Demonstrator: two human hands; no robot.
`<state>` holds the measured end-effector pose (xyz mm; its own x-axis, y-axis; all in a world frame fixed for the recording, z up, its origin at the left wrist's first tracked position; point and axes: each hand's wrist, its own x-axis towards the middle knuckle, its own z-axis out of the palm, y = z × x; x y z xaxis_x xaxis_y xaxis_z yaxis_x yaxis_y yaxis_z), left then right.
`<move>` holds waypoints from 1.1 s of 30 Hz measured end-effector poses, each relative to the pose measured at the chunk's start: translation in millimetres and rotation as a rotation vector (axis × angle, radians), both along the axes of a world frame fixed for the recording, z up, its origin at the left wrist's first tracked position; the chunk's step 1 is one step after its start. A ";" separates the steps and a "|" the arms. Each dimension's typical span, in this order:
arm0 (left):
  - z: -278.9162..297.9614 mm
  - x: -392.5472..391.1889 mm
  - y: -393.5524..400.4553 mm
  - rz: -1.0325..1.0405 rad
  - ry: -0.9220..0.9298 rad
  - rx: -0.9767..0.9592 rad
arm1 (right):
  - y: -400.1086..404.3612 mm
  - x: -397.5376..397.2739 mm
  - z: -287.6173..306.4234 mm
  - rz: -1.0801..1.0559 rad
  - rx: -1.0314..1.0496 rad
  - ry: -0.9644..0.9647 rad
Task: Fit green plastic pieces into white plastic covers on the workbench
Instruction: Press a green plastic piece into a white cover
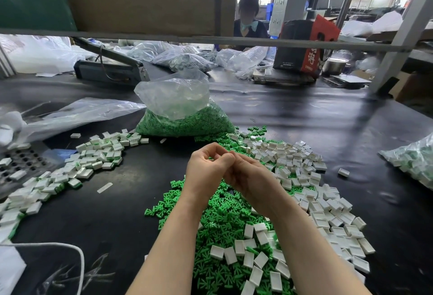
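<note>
My left hand (206,165) and my right hand (248,174) meet above the black workbench (304,118), fingers curled and fingertips pressed together. Whatever sits between the fingers is hidden. Under my wrists lies a heap of loose green plastic pieces (220,224). To its right, and partly on top of it, spreads a pile of empty white plastic covers (328,212). A curved band of white covers with green showing at their edges (93,161) lies on the left.
A clear bag full of green pieces (185,118) stands behind my hands. Another bag of parts (414,161) sits at the right edge, and a flat clear bag (77,111) and perforated tray (21,161) at the left. A person (248,13) sits across the bench.
</note>
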<state>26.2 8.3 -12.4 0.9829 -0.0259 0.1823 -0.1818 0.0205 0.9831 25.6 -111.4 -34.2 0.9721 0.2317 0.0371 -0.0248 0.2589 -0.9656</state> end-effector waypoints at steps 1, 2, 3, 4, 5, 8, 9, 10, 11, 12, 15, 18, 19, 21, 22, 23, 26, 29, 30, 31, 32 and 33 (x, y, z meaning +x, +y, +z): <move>0.4 0.2 -0.3 0.000 -0.002 -0.004 | 0.0 0.4 -0.4 -0.001 0.011 0.006; 0.7 0.1 -0.2 -0.001 -0.002 -0.005 | 0.0 0.7 -0.9 -0.001 0.015 0.012; 1.0 -0.1 -0.2 -0.002 -0.002 -0.006 | 0.0 0.9 -1.4 0.001 0.016 0.016; 1.1 -0.3 0.0 -0.002 -0.002 -0.006 | -0.2 1.2 -1.8 0.005 0.014 0.018; 1.2 -0.5 0.0 -0.001 0.000 -0.002 | -0.4 1.3 -2.2 0.008 0.012 0.020; 1.1 -0.4 0.3 0.002 0.003 0.011 | -1.1 1.7 -2.7 0.016 0.008 0.022; 0.8 0.0 0.5 0.001 0.005 0.010 | -0.9 1.7 -2.9 0.017 0.009 0.021; 0.6 0.2 0.7 -0.003 0.010 0.004 | -0.7 1.6 -3.3 0.017 0.010 0.021; 0.3 0.6 0.8 -0.006 0.016 -0.003 | -0.5 1.8 -3.5 0.017 0.011 0.021; 0.2 0.7 1.1 -0.009 0.020 -0.007 | -0.5 1.9 -3.8 0.014 0.011 0.022; 0.7 0.8 1.1 -0.013 0.025 -0.010 | -0.8 2.6 -4.7 0.020 0.002 0.020; 2.7 -0.6 0.1 -0.012 0.027 -0.018 | -0.6 3.4 -5.8 0.019 0.012 0.022; 2.9 -0.9 -0.2 -0.009 0.025 -0.016 | -0.2 3.2 -5.8 0.019 0.014 0.024; 2.9 -1.3 -0.1 -0.011 0.018 -0.010 | 0.4 3.1 -5.7 0.022 0.016 0.025; 2.7 -1.4 0.2 -0.013 0.017 -0.008 | 0.3 2.9 -5.9 0.026 0.016 0.022; 2.4 -1.1 0.4 -0.015 0.019 -0.009 | 0.1 3.1 -5.9 0.030 0.014 0.020; 1.2 0.0 1.0 -0.016 0.021 -0.002 | -0.2 2.6 -5.5 0.030 0.006 0.021; 0.5 0.5 1.1 -0.025 0.016 0.001 | 0.5 1.5 -4.7 0.035 0.014 0.019; 0.3 0.7 1.4 -0.032 0.016 -0.004 | 0.5 0.8 -4.1 0.041 0.012 0.013; 0.2 0.8 1.5 -0.038 0.016 -0.010 | 0.2 0.1 -3.3 0.044 0.001 0.008; 0.1 1.0 1.8 -0.040 0.018 -0.012 | 0.1 -0.5 -2.7 0.044 -0.015 0.004; -0.1 1.2 2.1 -0.039 0.020 -0.016 | 0.4 -0.6 -2.5 0.040 -0.031 0.002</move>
